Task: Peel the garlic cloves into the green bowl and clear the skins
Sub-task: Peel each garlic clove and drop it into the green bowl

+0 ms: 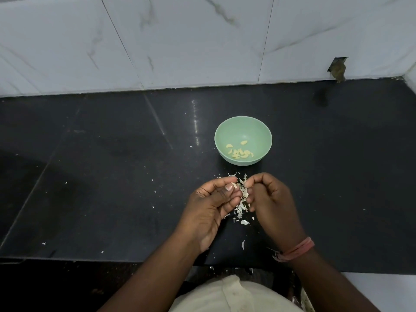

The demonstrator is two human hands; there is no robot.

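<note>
A white marble-veined tile wall backs a black stone countertop, and on that counter, a little beyond the hands, sits one green bowl. The person's left hand and right hand meet just in front of the bowl, fingers curled; the left thumb and fingertips pinch a small pale garlic clove, while the right fingers appear to pinch at papery skin beside it — whether they hold the clove itself or only its skin cannot be told. A pinkish thread band circles the right wrist. Under and between the hands lies a loose heap of garlic skins, with stray flakes scattered across the counter and down to its near edge. In the bowl rest the peeled cloves, roughly ten, most clustered at the near side and one apart. By the look of it the peeling is well along: a fair batch is done and one clove is in hand — no other unpeeled cloves show on the counter, though some may be hidden in the palms. Clearing the skins has not begun.
</note>
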